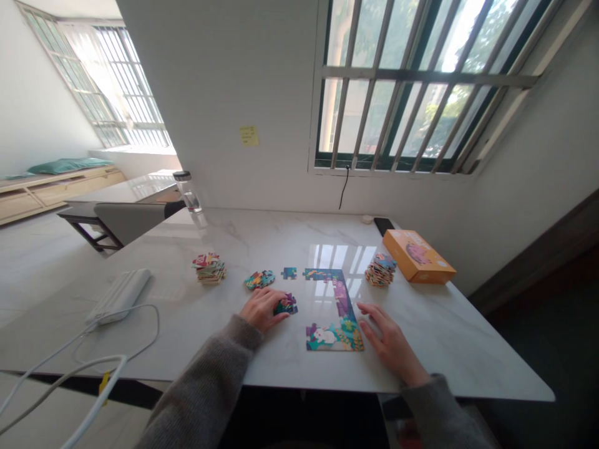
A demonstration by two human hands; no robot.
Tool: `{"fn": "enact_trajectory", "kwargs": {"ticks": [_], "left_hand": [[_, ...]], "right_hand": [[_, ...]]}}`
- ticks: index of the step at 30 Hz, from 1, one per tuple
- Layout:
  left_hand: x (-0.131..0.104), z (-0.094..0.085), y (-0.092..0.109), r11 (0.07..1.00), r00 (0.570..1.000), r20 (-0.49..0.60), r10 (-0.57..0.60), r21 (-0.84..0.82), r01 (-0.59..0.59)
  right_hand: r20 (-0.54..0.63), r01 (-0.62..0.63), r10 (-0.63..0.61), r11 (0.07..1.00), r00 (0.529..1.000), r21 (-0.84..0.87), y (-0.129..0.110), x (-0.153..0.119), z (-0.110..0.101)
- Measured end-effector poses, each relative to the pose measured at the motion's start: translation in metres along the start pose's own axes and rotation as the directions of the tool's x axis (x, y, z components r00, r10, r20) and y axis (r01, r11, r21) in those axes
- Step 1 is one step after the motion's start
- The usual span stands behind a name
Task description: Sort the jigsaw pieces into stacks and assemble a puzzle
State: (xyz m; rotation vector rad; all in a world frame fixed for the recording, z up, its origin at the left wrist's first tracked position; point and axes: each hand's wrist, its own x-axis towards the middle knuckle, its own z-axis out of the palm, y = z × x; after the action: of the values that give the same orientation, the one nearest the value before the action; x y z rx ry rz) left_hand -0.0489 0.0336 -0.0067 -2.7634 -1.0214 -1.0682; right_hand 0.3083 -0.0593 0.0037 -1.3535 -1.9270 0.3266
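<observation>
My left hand (262,310) is curved around a dark puzzle piece (289,304) with purple and green print, thumb on the near side and fingers on the far side. Its palm side is hidden. To the right lies a partly joined puzzle (345,298), shaped like a bracket open to the left, with a white rabbit in its lower part. My right hand (384,337) rests by the puzzle's right edge, fingers apart and holding nothing. A single blue puzzle piece (289,273) lies left of the puzzle's top row. Beyond my left hand is a small pile of loose pieces (260,279).
Stacks of puzzle pieces stand at left (209,268) and right (380,270). An orange box (418,255) and a dark phone (384,226) lie at the right. A bottle (188,192) stands at the back left; a white power strip (119,295) with cables lies at the left.
</observation>
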Motion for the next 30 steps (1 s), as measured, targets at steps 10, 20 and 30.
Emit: {"fn": "enact_trajectory", "kwargs": {"ticks": [10, 20, 30], "left_hand": [[0.022, -0.008, 0.040, 0.997, 0.997, -0.022, 0.076, 0.014, -0.076], [0.036, 0.024, 0.071, 0.981, 0.993, -0.005, 0.117, -0.155, -0.116], [0.032, 0.029, 0.069, 0.956, 0.995, -0.030, 0.092, -0.278, -0.097]], "right_hand": [[-0.096, 0.177, -0.179, 0.984, 0.979, -0.036, -0.030, 0.017, 0.011], [0.070, 0.290, -0.296, 0.953, 0.953, 0.082, -0.054, 0.035, 0.025], [0.040, 0.255, -0.262, 0.958, 0.964, 0.135, -0.043, 0.029, 0.033]]}}
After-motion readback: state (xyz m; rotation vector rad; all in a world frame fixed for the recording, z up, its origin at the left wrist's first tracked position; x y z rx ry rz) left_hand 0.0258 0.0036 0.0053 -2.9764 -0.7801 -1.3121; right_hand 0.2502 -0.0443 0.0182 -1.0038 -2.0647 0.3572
